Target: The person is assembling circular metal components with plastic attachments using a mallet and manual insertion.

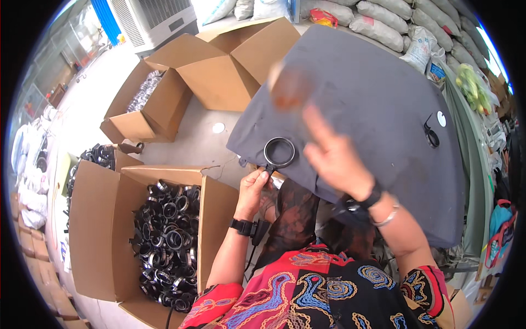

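Grey cloth (378, 109) covers the table in front of you, with sacks (383, 22) stacked behind it and open cardboard boxes on the concrete floor to your left. Judging by how things lie, you are early in the pile: the box at your left knee (98, 230) is heaped with black rings (167, 241), and only one ring (279, 152) is out on the table edge, plus another small black part (431, 135) well apart on the far side of the cloth. A second box (137, 123) further off holds shiny clear-wrapped pieces.

Your left hand (253, 189) is raised at the table's near edge, fingers pinched tight on the small tab at the bottom of the ring, which lies flat on the cloth. Your right hand (334, 159) is lifted above the cloth just beside the ring, fingers spread loose and blurred with motion, holding nothing that you can see. Both forearms come up from the lower edge, wrists each wearing a black band.
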The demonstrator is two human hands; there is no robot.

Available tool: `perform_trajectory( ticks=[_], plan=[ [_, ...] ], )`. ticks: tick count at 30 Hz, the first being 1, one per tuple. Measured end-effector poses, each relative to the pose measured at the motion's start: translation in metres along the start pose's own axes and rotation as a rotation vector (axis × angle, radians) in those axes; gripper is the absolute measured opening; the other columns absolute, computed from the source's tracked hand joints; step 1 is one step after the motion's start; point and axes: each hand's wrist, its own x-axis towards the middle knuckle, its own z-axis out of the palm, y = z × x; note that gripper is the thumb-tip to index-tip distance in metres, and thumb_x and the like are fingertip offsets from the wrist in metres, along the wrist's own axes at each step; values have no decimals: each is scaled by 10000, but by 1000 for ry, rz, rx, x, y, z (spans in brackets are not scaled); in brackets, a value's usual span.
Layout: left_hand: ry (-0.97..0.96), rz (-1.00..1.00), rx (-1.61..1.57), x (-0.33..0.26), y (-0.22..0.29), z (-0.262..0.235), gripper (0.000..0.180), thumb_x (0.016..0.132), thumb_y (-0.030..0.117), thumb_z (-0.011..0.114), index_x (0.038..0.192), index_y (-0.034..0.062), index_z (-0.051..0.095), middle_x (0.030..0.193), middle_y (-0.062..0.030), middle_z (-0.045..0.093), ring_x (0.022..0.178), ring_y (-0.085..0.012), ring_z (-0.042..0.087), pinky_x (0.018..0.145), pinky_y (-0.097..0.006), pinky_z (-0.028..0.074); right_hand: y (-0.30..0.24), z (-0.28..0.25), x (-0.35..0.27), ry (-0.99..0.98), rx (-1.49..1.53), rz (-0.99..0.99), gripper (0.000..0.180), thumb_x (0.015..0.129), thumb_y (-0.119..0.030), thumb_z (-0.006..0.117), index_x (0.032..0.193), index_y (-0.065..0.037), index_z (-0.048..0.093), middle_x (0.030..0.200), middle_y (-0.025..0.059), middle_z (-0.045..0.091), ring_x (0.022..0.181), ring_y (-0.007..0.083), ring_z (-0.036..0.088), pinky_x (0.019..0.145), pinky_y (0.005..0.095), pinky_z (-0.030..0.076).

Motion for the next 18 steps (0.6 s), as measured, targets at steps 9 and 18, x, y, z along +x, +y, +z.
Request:
perform_trajectory(
  ticks=[9, 18],
  plan=[
    [18, 16, 12, -6, -5, -10, 243, 929, 230, 557, 776, 44, 591, 738, -44, 599, 696, -135, 551, 688, -282, 432, -11, -20, 0, -69, 396, 366, 683, 853, -65, 535, 1468, -122, 242, 1367, 92, 460, 526, 52, 484, 484, 197, 459],
    [39, 6, 33, 4, -6, -7, 258, 919, 259, 578, 774, 46, 593, 744, -43, 601, 691, -133, 550, 687, -290, 445, -17, -15, -48, -277, 529, 922, 724, 855, -40, 510, 1488, -172, 183, 1076, 104, 595, 563, 57, 500, 503, 231, 470]
  ],
)
